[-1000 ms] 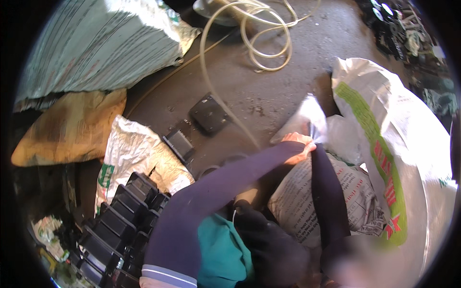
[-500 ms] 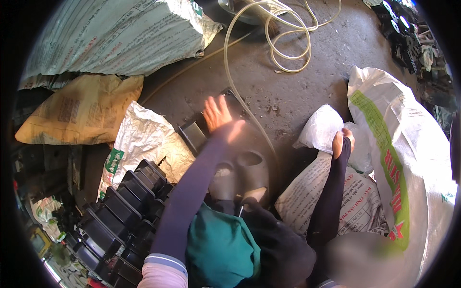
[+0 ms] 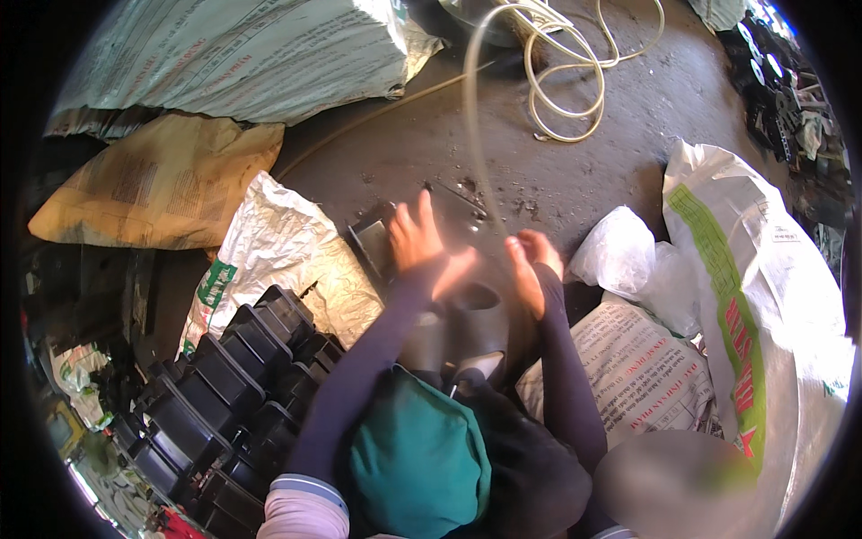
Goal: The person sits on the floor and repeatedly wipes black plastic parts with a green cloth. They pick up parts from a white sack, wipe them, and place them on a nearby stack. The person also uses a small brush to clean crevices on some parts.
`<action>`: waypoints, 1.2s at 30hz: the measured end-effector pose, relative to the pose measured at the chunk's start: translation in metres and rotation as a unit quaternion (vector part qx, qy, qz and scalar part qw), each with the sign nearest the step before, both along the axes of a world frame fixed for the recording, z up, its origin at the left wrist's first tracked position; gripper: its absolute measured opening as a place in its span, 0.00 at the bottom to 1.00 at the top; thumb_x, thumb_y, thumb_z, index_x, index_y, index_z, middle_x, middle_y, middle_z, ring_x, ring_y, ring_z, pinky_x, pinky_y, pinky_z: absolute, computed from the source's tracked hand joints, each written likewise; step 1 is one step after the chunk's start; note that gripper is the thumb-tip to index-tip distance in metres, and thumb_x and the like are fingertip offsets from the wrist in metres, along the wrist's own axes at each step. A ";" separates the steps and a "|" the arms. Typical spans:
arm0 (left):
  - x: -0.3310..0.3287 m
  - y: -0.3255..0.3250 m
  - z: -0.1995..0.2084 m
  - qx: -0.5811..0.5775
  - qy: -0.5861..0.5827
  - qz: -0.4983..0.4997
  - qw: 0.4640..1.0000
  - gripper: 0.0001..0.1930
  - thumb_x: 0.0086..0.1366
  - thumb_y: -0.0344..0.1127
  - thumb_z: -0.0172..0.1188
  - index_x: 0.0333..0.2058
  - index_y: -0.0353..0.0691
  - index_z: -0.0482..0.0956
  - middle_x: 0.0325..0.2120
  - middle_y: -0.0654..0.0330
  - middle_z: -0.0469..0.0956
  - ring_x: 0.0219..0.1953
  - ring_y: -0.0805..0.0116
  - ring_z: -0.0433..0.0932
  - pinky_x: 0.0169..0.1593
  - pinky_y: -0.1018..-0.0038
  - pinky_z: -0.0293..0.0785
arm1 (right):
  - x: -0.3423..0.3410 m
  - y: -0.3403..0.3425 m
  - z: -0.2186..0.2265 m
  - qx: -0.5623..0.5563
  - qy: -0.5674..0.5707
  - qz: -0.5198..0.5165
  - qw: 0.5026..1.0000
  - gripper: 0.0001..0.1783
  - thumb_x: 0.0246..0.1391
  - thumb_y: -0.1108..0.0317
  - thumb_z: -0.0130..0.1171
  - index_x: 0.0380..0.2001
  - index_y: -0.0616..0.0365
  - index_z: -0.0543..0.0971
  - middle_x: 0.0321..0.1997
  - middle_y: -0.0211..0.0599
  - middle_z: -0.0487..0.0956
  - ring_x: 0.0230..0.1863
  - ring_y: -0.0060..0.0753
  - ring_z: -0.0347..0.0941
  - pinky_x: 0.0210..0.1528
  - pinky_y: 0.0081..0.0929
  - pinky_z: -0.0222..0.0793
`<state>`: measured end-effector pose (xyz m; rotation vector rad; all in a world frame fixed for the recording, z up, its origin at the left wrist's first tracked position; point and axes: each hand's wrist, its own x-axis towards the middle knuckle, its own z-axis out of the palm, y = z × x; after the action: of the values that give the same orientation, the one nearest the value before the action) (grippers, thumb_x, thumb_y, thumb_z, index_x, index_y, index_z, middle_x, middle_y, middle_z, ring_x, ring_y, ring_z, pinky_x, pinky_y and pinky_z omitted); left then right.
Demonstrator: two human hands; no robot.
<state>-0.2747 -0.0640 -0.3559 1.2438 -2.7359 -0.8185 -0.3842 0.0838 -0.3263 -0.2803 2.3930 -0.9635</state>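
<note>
My left hand (image 3: 417,238) reaches over a black plastic box-like part (image 3: 370,241) on the floor, fingers stretched out and apart, holding nothing I can see. To its right my right hand (image 3: 537,269) is raised and slightly blurred, its fingers partly bent. A clear, yellowish hose (image 3: 480,153) runs down to its fingertips; whether they grip it I cannot tell. Right of that hand lies a white, filled plastic bag (image 3: 618,247), apart from it. A dark flat piece (image 3: 460,205) is on the floor beyond my hands, partly hidden.
Stacked black plastic trays (image 3: 224,382) stand at my left by a crumpled silvery sack (image 3: 274,242). Farther left is a brown paper sack (image 3: 157,193). A tall white woven sack (image 3: 781,287) flanks my right, beside a printed sack (image 3: 642,368). Grey slippers (image 3: 476,323) show below my hands.
My right hand has left the white plastic bag and moved left to the hose. The hose's near stretch has shifted and is blurred. My left hand stays near the black part, fingers spread wider.
</note>
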 end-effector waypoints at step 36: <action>0.176 -0.059 0.016 0.582 0.529 0.460 0.412 0.17 0.74 0.40 0.54 0.56 0.39 0.74 0.53 0.54 0.76 0.57 0.57 0.73 0.64 0.56 0.66 | 0.014 0.008 0.010 -0.065 -0.168 0.106 0.978 0.13 0.59 0.64 0.64 0.30 0.65 0.76 0.26 0.30 0.77 0.30 0.20 0.69 0.33 0.26 0.67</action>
<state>-0.0991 -0.1225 -0.3404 1.1286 -0.0479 -2.1276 -0.3706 0.0915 -0.3167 -0.3806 1.9550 -0.9807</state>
